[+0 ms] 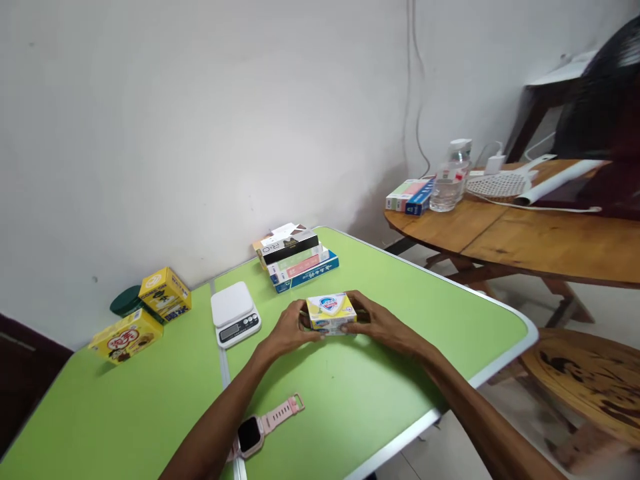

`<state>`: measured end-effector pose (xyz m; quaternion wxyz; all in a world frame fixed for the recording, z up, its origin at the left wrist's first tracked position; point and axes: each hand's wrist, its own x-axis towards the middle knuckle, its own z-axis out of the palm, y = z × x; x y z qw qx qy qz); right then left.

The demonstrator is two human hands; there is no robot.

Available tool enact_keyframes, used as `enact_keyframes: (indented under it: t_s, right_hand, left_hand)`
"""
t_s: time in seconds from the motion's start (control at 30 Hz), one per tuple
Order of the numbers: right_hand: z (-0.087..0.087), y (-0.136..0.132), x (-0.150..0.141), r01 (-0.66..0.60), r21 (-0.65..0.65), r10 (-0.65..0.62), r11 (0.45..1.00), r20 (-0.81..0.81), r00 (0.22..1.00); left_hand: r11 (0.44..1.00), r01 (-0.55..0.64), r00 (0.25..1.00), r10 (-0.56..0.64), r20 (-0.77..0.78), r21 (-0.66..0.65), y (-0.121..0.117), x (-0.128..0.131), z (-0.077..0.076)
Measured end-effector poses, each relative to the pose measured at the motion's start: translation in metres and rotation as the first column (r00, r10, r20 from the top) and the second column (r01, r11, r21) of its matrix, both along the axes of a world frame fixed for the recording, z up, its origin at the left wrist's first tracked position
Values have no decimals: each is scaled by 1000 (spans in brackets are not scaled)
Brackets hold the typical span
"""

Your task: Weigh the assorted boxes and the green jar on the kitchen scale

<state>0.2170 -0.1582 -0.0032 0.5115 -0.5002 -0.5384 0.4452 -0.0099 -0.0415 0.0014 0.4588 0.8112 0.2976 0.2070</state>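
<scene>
A yellow and white soap box (331,312) with a blue shield logo is between my hands over the green table (360,387). My left hand (291,328) grips its left end, thumb along the near side. At the right end, my right hand (375,320) holds it the same way, fingers behind and thumb in front. Whether the box rests on the table or is slightly raised, I cannot tell. Left of my left hand stands a white digital kitchen scale (234,310) with a bare platform. Nearer me lies a pink-strapped smartwatch (251,433), partly hidden by my left forearm.
Behind the soap box is a stack of flat boxes (300,260) near the wall. Yellow boxes (165,293) and a dark green round lid (126,301) stand at the left. A wooden table (500,233) at right holds a clear jug (447,187) and a white fly swatter (503,183).
</scene>
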Motion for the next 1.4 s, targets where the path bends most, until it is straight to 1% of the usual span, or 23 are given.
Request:
enact_keyframes:
  t_s: [0.1,0.2,0.27,0.33,0.43,0.53,0.6,0.67,0.73,0.8,0.9,1.0,1.07,1.13,1.2,1.27,1.33,1.4]
  right_hand:
    - [-2,-6,-10,59,13,-60,998,90,994]
    - [3,-9,-17,72,-10,-70,997,153,986]
    - [11,-6,-23,55,-16,-52,998,185,981]
    - [23,4,-35,21,4,-22,1000,200,980]
    - [40,36,-66,-50,73,35,996,196,980]
    - [53,84,-108,-116,137,87,984,200,976]
    - [56,119,-135,-164,164,130,973,201,971]
    - [55,150,-157,-217,181,178,959,209,962]
    - [51,176,-173,-264,171,220,949,239,946]
    - [45,195,-182,-290,142,244,946,275,930]
    - [36,209,-186,-296,108,250,949,314,916]
    - [31,212,-186,-294,98,249,951,326,912]
    - [31,208,-184,-277,97,235,956,316,919]
    - [29,197,-182,-225,94,189,970,290,938]
    - [25,180,-181,-126,80,105,989,226,968]
    - [14,160,-180,-6,78,-3,997,115,993]
    - [-1,141,-181,117,78,-120,990,22,993]
    - [-15,128,-183,233,84,-234,969,9,972]
  left_hand:
    - [1000,-27,999,27,22,-6,-8,-6,-5]
    - [999,-48,998,48,44,-2,-13,-12,-8]
    - [999,-41,997,42,57,-18,-13,-21,-4]
    - [998,-57,995,58,79,-12,-9,-38,6]
    - [986,-152,985,146,92,66,5,-77,29]
    - [957,-254,967,247,65,140,29,-126,51]
    - [942,-301,954,298,47,146,47,-156,58]
    - [937,-334,942,330,57,100,64,-181,58]
    - [937,-349,934,345,91,31,80,-198,51]
    - [937,-349,929,349,126,-21,93,-208,41]
    - [934,-355,925,357,131,-40,106,-213,28]
    - [924,-381,919,380,101,-7,110,-213,24]
    - [908,-417,906,414,88,23,107,-216,24]
    - [880,-473,879,468,94,41,99,-221,22]
    - [838,-546,832,541,125,6,86,-229,14]
    - [778,-619,757,628,180,-111,73,-238,0]
    - [692,-678,642,722,260,-249,61,-246,-16]
    - [617,-723,527,783,329,-311,53,-249,-29]
